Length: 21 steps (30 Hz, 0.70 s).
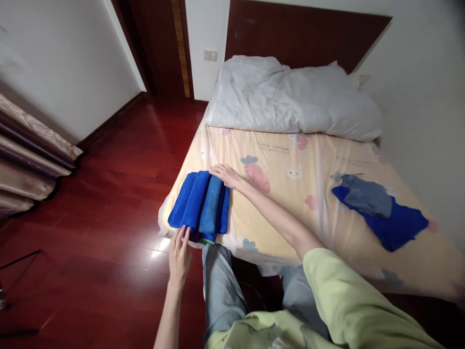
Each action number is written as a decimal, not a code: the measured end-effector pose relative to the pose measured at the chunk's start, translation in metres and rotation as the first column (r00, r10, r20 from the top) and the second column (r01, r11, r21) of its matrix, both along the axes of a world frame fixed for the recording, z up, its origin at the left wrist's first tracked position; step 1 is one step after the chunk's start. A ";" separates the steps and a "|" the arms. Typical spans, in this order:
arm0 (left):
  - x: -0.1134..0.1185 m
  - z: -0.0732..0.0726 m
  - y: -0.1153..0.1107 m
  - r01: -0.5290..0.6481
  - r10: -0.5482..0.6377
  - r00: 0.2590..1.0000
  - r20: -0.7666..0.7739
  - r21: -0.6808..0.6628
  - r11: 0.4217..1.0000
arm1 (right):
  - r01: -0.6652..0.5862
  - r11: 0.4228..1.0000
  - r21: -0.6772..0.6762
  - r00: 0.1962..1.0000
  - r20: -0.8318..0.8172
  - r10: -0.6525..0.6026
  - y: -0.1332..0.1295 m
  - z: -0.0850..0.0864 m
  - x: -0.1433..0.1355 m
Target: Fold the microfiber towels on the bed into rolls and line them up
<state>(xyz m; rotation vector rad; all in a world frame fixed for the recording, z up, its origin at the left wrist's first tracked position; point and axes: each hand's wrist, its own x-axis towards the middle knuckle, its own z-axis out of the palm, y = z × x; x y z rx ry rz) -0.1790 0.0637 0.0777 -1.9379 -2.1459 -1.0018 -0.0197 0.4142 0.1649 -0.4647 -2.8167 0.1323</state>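
Note:
Several rolled blue towels (194, 201) lie side by side at the bed's near left corner, one of them a lighter blue towel (210, 206). My left hand (179, 254) touches the near end of the rolls with its fingertips, fingers stretched out. Across their far end rests my right hand (225, 175), its fingers extended and close together, gripping nothing. Under the near ends, a bit of purple and green cloth shows. Farther right on the bed, a crumpled grey cloth (368, 195) partly covers a spread-out blue towel (394, 225).
The bed (286, 194) has a yellow patterned sheet under a clear-looking cover. A bunched white quilt (290, 99) lies by the dark headboard (298, 29). Glossy red floor (119, 194) runs along the left, with a curtain (29, 155) at its edge. My legs stand against the bed's near side.

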 end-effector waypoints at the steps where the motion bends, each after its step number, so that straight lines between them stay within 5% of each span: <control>1: 0.013 -0.003 -0.013 -0.006 0.006 1.000 0.029 0.011 1.000 | 0.044 0.998 -0.042 0.996 -0.070 -0.047 -0.014 -0.003 0.025; 3: 0.045 -0.013 -0.043 0.027 -0.025 0.997 0.079 -0.018 0.999 | 0.133 0.981 -0.141 0.971 -0.178 -0.158 -0.049 -0.018 0.084; 6: 0.100 -0.035 -0.089 0.187 -0.152 0.972 0.178 -0.201 0.962 | 0.340 0.882 -0.326 0.861 -0.270 -0.431 -0.111 -0.051 0.182; 11: 0.149 -0.064 -0.127 0.257 -0.167 0.944 0.284 -0.319 0.912 | 0.568 0.569 -0.595 0.646 -0.106 -0.755 -0.232 -0.099 0.325; 16: 0.146 -0.063 -0.089 0.373 -0.325 0.925 0.198 -0.299 0.879 | 0.628 0.260 -0.733 0.414 0.032 -0.910 -0.347 -0.125 0.388; 21: 0.195 -0.034 -0.022 0.569 -0.577 0.810 0.103 -0.374 0.732 | 0.659 0.114 -0.744 0.189 0.017 -0.982 -0.391 -0.139 0.392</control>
